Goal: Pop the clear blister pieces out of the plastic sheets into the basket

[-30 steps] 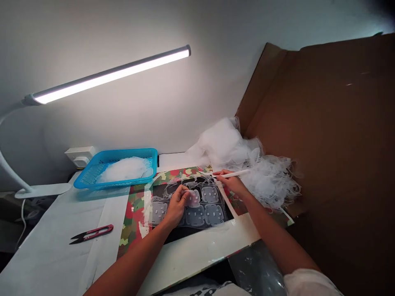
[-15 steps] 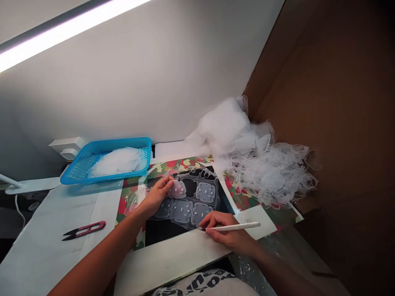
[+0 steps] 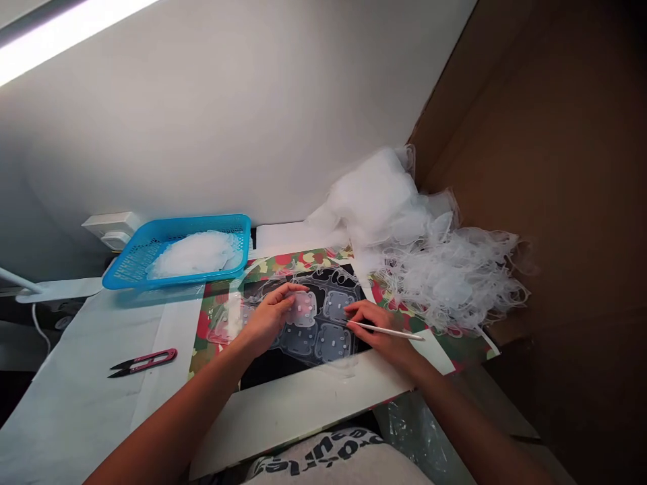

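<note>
My left hand (image 3: 270, 316) pinches a translucent, rounded-square soft piece (image 3: 304, 310) with small raised nubs, held over a clear moulded sheet (image 3: 318, 330). That sheet has several similar panels and lies on a black area of a camouflage-patterned board (image 3: 222, 296). Between the fingers of my right hand (image 3: 384, 337) is a slim white pen-like stick (image 3: 404, 334), its rear end pointing right. The stick's front end is close to the sheet's right edge; whether it touches is unclear.
A blue basket (image 3: 176, 279) with a pile of translucent pieces (image 3: 197, 254) stands at back left. Red-handled thread snips (image 3: 144, 362) lie at left. A heap of clear stringy scraps (image 3: 455, 276) and a cardboard wall (image 3: 546, 168) border the right. A lamp (image 3: 65, 30) hangs upper left.
My right hand came from the sheet's far edge to its near edge, then back up to its right side, still with the white stick. The left hand keeps its piece. The view shifted.
</note>
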Available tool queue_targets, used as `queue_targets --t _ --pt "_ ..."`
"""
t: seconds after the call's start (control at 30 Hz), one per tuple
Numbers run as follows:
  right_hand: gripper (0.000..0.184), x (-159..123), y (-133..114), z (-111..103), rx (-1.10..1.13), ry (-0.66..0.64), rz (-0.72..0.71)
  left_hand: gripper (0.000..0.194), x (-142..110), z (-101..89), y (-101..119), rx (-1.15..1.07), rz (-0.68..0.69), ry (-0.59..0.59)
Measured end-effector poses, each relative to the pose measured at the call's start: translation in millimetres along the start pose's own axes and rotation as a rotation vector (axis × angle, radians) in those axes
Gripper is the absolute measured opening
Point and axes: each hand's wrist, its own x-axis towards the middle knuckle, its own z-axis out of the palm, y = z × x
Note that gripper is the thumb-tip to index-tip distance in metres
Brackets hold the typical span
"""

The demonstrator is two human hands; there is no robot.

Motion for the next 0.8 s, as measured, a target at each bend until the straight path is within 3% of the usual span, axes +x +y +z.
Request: queue_targets --t 0.1,0.23,0.33,0.5,0.8 --pt "0.017 7.9 0.8 3.2 -0.046 -0.046 -0.062 0.023 -8.3 11.2 -4.2 0.423 0.139 0.004" --pt "0.015 14.5 -0.8 8.9 -0.065 -0.094 -0.077 0.026 -22.3 20.1 -23.1 1.177 0.554 -0.046" --pt "0.015 17.6 -1.0 12.0 -0.084 -0.107 -0.07 0.039 -28.3 19.7 -40.3 1.471 0.704 -0.063" --pt "0.013 19.7 0.9 13.0 -0.141 -0.118 -0.077 0.041 -31.1 15.7 -54.4 1.623 0.692 -0.088" --pt "0.015 20.8 -1.9 11.2 -0.141 -0.145 -0.074 0.043 -40.6 20.3 -62.1 1.659 0.686 -0.13"
